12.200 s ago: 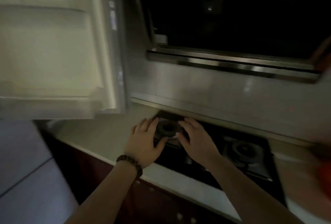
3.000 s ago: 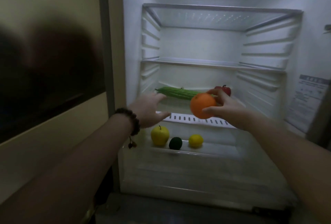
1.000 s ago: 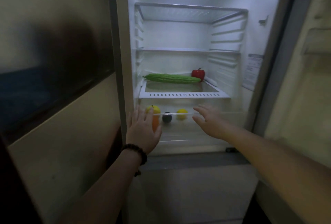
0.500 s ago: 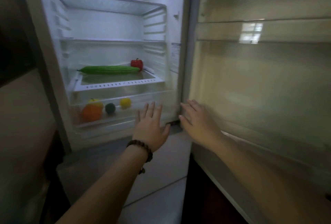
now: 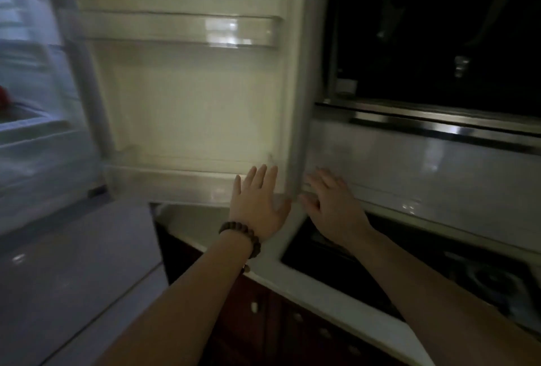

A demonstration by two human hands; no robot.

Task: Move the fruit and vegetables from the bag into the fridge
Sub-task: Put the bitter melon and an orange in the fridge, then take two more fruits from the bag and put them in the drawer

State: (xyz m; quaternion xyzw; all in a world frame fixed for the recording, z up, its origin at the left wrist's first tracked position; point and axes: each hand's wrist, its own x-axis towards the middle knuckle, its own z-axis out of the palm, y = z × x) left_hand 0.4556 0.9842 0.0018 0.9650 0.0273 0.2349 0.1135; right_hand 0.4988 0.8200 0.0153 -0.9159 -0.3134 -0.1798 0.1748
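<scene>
The open fridge door fills the upper middle, its inner side facing me with a clear door shelf. A strip of the lit fridge interior shows at the far left, with a bit of the red pepper at the frame edge. My left hand, with a bead bracelet on the wrist, is held out with straight fingers in front of the door's lower right corner. My right hand is spread beyond the door's edge, over the stove. Neither hand holds anything. The bag is out of view.
A black gas stove is set in a pale countertop at lower right, with a range hood above it. Dark wood cabinets run below the counter. The floor lies at lower left.
The view has swung right from the fridge interior to the door and the stove. The orange my right hand held 3 s ago lay in the lower drawer 0.5 s ago; both hands are empty.
</scene>
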